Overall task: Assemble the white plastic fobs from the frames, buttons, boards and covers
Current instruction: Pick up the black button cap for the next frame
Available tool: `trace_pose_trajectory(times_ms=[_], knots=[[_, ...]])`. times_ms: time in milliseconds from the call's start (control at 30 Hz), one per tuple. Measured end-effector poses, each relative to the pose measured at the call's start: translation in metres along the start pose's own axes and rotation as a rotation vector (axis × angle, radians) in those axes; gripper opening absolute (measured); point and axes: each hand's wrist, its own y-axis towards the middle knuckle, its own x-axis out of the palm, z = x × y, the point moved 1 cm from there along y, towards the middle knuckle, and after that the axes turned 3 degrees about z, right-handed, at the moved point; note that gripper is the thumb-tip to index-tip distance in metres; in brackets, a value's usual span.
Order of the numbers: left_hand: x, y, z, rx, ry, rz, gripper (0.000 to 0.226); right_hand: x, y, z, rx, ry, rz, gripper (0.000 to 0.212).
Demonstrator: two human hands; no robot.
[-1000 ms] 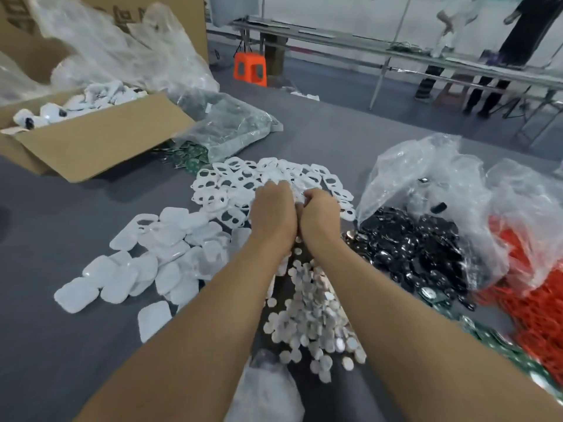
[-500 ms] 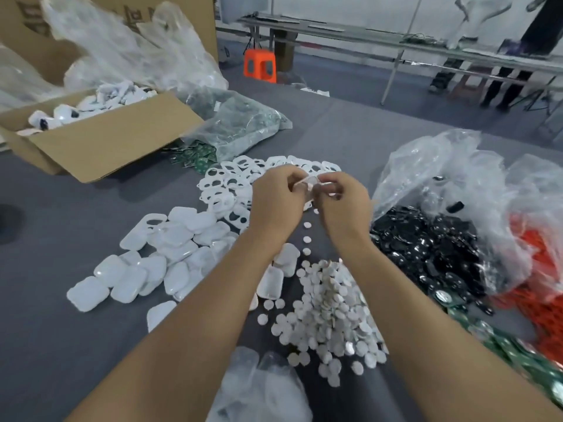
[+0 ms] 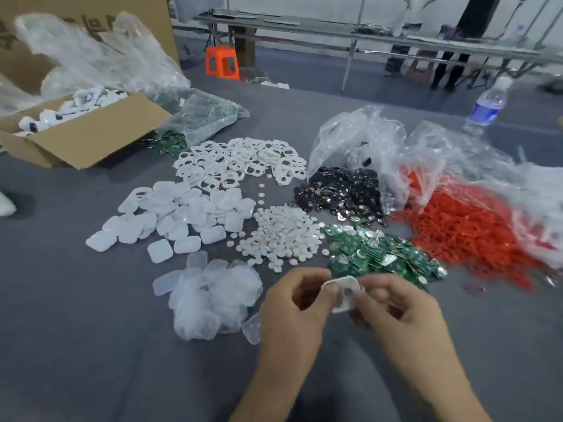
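Observation:
Near the front of the grey table, my left hand [image 3: 294,312] and my right hand [image 3: 396,309] together pinch one white plastic frame [image 3: 342,292] with a round hole in it. Beyond them lie the part piles: white frames [image 3: 240,164], white covers [image 3: 179,217], small round white buttons [image 3: 281,234], green boards [image 3: 377,255] and clear film pieces [image 3: 210,296].
A cardboard box [image 3: 76,138] with finished fobs stands at the back left, plastic bags behind it. A clear bag spills black round parts [image 3: 344,193]; red cords [image 3: 466,229] lie at the right. A water bottle [image 3: 487,106] stands at the far right.
Both hands have drawn back from the frame pile towards me, carrying a white frame, and now hold it low in front of the green boards.

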Motion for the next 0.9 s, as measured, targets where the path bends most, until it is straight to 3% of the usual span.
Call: trace_pose_trajectory(times_ms=[133, 233, 367, 467, 700, 900], knots=[[0.017, -0.045, -0.018, 0.048, 0.095, -0.088, 0.02, -0.032, -0.059, 0.03, 0.136, 0.03, 0.001, 0.027], [0.02, -0.061, -0.024, 0.098, 0.196, -0.204, 0.02, -0.039, -0.095, 0.049, 0.223, -0.039, 0.024, 0.018], [0.027, -0.074, -0.029, 0.113, 0.244, -0.366, 0.026, -0.044, -0.128, 0.066, 0.194, -0.341, 0.112, 0.02], [0.033, -0.082, -0.032, 0.128, 0.265, -0.377, 0.029, -0.047, -0.134, 0.065, 0.133, -0.479, 0.19, 0.03], [0.037, -0.093, -0.03, 0.215, 0.35, -0.33, 0.034, -0.062, -0.124, 0.06, 0.087, -0.528, 0.147, 0.029], [0.049, -0.094, -0.021, 0.29, 0.623, -0.312, 0.035, -0.075, -0.116, 0.057, 0.051, -0.597, 0.034, 0.019]])
